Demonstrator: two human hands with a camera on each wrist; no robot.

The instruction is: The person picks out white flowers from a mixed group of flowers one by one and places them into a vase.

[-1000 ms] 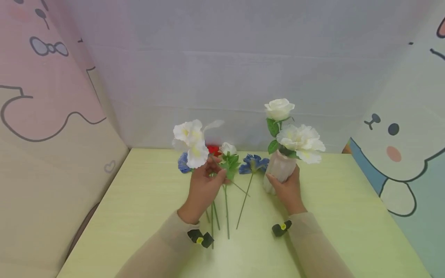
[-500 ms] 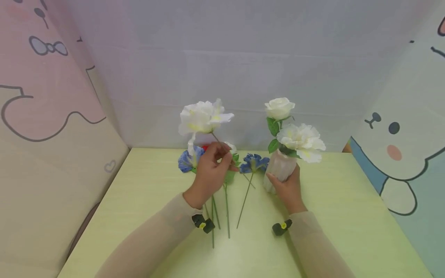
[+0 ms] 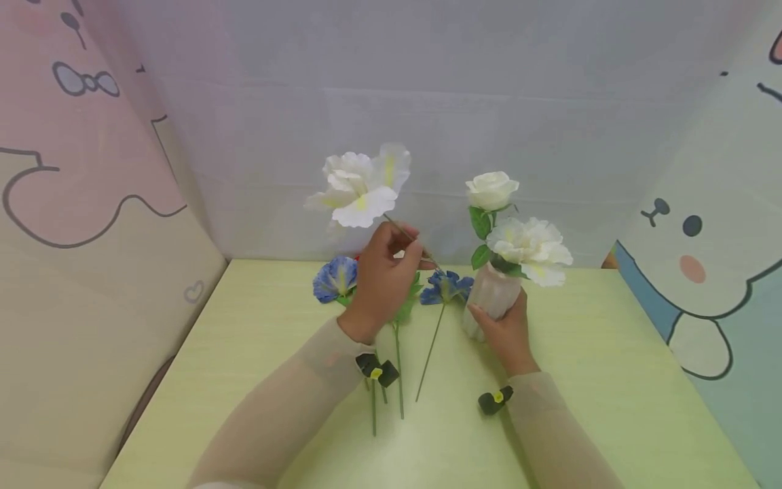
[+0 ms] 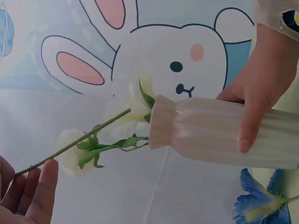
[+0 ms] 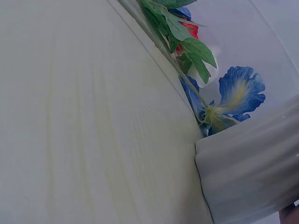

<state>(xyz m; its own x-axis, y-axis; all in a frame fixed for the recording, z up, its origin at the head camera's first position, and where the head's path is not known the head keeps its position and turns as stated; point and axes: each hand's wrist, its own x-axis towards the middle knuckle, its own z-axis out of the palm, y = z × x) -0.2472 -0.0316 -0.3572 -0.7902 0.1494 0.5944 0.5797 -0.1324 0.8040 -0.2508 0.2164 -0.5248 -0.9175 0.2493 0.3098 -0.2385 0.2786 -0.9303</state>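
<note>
Left hand [image 3: 385,282] pinches flower stem [image 4: 77,145]; right hand [image 3: 506,334] grips vase [image 3: 492,293].
Right-wrist view shows red bloom [image 5: 191,30], nearly hidden from head.

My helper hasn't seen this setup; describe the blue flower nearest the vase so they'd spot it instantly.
On the pale green table, find the whitish ribbed vase gripped by the right hand. Just to its left lies the blue flower. Its stem lies apart from the clustered stems, and the other blue flower is farther left.

I see soft light, pale glare toward the near edge of the counter [image 3: 611,353], faint shadow by the right sleeve [image 3: 559,421], glints on the vase [image 4: 201,130]; the right wrist view looks dimmer.
</note>
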